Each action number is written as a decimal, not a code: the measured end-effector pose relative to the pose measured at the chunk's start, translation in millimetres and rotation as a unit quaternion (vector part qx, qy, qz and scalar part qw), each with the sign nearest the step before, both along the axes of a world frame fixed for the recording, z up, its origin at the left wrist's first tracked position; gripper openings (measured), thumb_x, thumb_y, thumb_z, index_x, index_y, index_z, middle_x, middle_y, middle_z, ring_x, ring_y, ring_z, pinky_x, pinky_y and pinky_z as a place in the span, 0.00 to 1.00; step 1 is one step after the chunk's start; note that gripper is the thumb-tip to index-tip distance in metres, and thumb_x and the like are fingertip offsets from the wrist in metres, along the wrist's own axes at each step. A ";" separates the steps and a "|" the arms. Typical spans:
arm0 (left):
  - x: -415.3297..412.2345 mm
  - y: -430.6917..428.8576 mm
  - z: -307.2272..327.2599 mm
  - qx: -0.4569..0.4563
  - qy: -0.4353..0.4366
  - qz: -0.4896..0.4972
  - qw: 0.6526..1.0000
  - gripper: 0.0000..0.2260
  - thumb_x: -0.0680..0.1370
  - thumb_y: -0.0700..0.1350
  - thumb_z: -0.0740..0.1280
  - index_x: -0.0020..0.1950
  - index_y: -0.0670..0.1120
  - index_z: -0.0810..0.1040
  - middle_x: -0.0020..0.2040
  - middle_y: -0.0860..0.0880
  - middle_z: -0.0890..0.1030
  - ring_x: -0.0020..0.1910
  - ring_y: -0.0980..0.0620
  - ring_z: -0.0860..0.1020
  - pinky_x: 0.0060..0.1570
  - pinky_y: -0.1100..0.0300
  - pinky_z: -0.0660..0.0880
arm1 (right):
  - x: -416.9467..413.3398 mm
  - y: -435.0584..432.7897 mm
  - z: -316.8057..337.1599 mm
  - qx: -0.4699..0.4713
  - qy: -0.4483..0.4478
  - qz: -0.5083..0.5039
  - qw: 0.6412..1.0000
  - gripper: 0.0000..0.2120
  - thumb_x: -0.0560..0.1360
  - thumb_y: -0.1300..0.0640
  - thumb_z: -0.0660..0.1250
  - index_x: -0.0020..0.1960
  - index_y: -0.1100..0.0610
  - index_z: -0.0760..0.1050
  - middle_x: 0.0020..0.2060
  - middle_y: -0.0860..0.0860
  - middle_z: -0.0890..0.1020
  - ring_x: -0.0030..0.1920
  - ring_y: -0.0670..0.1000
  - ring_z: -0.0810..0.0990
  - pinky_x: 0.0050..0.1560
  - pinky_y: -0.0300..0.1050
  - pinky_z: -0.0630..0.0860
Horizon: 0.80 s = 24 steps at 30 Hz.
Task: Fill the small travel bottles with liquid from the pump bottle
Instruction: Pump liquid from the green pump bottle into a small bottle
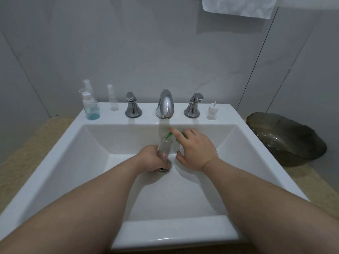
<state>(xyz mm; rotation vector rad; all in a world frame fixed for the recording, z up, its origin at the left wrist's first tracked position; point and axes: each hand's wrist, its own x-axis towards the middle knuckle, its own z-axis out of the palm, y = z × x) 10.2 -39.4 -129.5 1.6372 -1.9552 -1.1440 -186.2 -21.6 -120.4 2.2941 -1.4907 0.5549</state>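
Note:
Over the white sink basin, my left hand grips a small clear travel bottle, held upright with its mouth open. My right hand holds the pump bottle with the green pump head; its body is mostly hidden under my palm. My index finger lies on top of the pump, and the green nozzle points down at the small bottle's mouth. A capped travel bottle with blue liquid and a clear empty spray bottle stand on the sink's back ledge at the left. A loose white pump cap stands on the ledge at the right.
A chrome faucet with two handles stands on the back ledge. The drain sits below my left hand. A dark glass bowl rests on the beige counter at the right. A white towel hangs on the wall above.

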 end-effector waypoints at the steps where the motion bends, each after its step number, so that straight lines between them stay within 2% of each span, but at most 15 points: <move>1: 0.0 0.2 0.3 0.002 0.002 0.001 1.000 0.13 0.66 0.44 0.76 0.33 0.48 0.72 0.32 0.51 0.76 0.32 0.49 0.74 0.38 0.58 0.73 | 0.0 0.3 0.0 -0.002 0.000 0.001 1.000 0.42 0.65 0.49 0.75 0.77 0.51 0.69 0.45 0.52 0.78 0.47 0.58 0.77 0.39 0.50 0.76; 24: -0.2 1.9 1.4 0.006 0.008 0.000 1.000 0.12 0.66 0.45 0.76 0.33 0.48 0.73 0.32 0.51 0.76 0.32 0.50 0.75 0.39 0.58 0.74 | 0.2 -2.3 -1.4 0.019 -0.008 0.002 1.000 0.38 0.65 0.50 0.74 0.72 0.49 0.66 0.48 0.52 0.79 0.51 0.59 0.78 0.41 0.52 0.78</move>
